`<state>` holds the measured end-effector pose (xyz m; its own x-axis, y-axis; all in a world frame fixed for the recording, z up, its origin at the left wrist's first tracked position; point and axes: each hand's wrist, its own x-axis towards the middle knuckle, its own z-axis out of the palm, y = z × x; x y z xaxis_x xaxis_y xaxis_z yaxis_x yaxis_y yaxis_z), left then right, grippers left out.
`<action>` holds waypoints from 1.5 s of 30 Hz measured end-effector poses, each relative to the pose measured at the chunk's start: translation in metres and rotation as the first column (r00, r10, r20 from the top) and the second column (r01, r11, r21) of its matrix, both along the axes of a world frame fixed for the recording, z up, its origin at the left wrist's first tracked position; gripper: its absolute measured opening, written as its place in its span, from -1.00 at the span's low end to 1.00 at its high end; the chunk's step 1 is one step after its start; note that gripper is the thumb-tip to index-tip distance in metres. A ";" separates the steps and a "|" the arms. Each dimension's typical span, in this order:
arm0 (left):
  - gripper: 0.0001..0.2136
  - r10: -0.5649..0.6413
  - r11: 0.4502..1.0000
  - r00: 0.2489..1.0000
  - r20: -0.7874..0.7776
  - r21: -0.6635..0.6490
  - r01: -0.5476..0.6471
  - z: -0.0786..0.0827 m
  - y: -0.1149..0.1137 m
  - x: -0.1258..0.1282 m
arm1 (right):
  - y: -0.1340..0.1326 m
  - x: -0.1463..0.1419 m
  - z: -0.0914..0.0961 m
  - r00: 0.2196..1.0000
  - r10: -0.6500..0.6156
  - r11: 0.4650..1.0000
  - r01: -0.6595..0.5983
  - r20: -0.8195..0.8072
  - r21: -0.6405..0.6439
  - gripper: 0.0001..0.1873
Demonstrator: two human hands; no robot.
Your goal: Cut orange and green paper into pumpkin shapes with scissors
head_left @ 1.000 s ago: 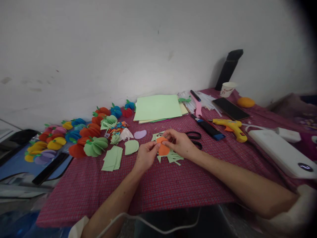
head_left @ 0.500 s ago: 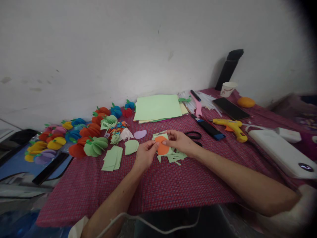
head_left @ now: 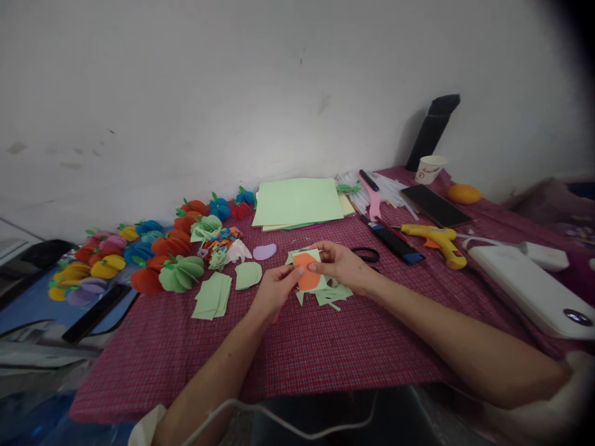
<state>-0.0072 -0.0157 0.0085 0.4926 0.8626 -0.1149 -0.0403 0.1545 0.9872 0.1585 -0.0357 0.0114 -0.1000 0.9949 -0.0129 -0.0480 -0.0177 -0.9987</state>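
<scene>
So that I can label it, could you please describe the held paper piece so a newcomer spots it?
On the red checked cloth, look mid-table where the left hand and right hand meet. They pinch the orange paper oval: flat, and the only orange among the green scraps.

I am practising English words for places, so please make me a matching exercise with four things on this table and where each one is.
Things: 1 orange paper shape; 2 glue gun; 3 paper cup; 4 green sheets.
Places: a far right, by the wall; b pinched between left hand and right hand; c far middle, near the wall; d right of the scissors.
Pairs: 1-b; 2-d; 3-a; 4-c.
</scene>
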 end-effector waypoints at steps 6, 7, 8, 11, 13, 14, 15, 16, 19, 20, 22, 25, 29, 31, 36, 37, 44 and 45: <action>-0.64 -0.020 0.999 0.998 0.056 -0.033 0.022 0.002 -0.001 0.002 | -0.002 -0.003 0.007 0.999 0.031 0.999 -0.032 -0.032 -0.011 -0.62; -0.65 -0.022 1.000 0.999 0.040 -0.017 0.022 0.003 -0.001 0.001 | -0.002 -0.003 0.008 0.999 0.042 0.999 -0.042 -0.026 -0.010 -0.62; -0.66 -0.027 1.000 0.999 0.019 -0.001 0.027 0.004 0.000 0.000 | -0.003 -0.003 0.008 0.998 0.055 0.998 -0.056 -0.017 -0.008 -0.63; -0.69 -0.074 0.997 0.996 -0.050 0.022 0.075 0.006 0.002 -0.003 | -0.004 -0.003 0.009 0.994 0.106 0.994 -0.106 -0.011 0.005 -0.64; -0.70 -0.105 0.994 0.991 -0.083 0.025 0.107 0.007 0.002 -0.004 | -0.004 -0.003 0.008 0.991 0.134 0.991 -0.134 -0.016 0.015 -0.63; -0.72 -0.109 0.993 0.990 -0.089 0.031 0.112 0.007 0.002 -0.005 | -0.004 -0.003 0.008 0.991 0.136 0.991 -0.135 -0.014 0.019 -0.63; -0.73 -0.104 0.994 0.991 -0.084 0.038 0.107 0.007 0.002 -0.005 | -0.004 -0.003 0.008 0.992 0.125 0.992 -0.124 -0.010 0.027 -0.63; -0.74 -0.087 0.995 0.994 -0.069 0.043 0.090 0.007 0.003 -0.005 | -0.004 -0.004 0.008 0.994 0.109 0.993 -0.109 -0.004 0.036 -0.64; -0.74 0.006 1.000 0.999 0.035 0.030 -0.007 0.004 0.004 -0.004 | -0.004 -0.004 0.008 0.997 0.076 0.996 -0.077 0.013 0.046 -0.70; -0.73 0.044 0.999 0.996 0.073 0.018 -0.046 0.003 0.005 -0.003 | -0.004 -0.005 0.007 0.997 0.080 0.996 -0.081 0.020 0.038 -0.72; -0.73 0.109 0.994 0.986 0.124 -0.010 -0.109 0.001 0.006 -0.003 | -0.005 -0.005 0.005 0.994 0.096 0.995 -0.097 0.044 0.012 -0.77; -0.75 0.157 0.988 0.979 0.128 -0.016 -0.156 0.001 0.005 -0.001 | -0.004 -0.005 0.002 0.990 0.099 0.995 -0.100 0.099 0.007 -0.75; -0.77 0.119 0.993 0.991 0.060 0.013 -0.120 0.005 0.003 -0.002 | -0.004 -0.003 0.002 0.979 0.091 0.995 -0.096 0.184 0.020 -0.76; -0.75 0.044 0.999 0.998 0.042 0.021 -0.045 0.007 0.003 -0.004 | -0.004 0.000 0.005 0.963 0.120 0.990 -0.133 0.240 0.040 -0.78; -0.77 -0.056 0.996 0.995 -0.083 0.071 0.062 0.005 0.007 -0.011 | -0.005 0.002 0.006 0.894 0.124 0.975 -0.191 0.431 0.114 -0.83; -0.77 -0.051 0.995 0.994 -0.100 0.081 0.059 0.005 0.007 -0.011 | -0.005 0.002 0.005 0.888 0.111 0.975 -0.185 0.447 0.126 -0.83; -0.78 0.101 0.994 0.988 0.121 0.030 -0.105 0.005 0.006 -0.005 | -0.004 -0.002 0.004 0.949 0.049 0.979 -0.108 0.313 0.175 -0.75; -0.78 0.115 0.993 0.984 0.137 0.018 -0.119 0.006 0.005 -0.005 | -0.005 -0.002 0.005 0.950 0.040 0.980 -0.098 0.311 0.174 -0.73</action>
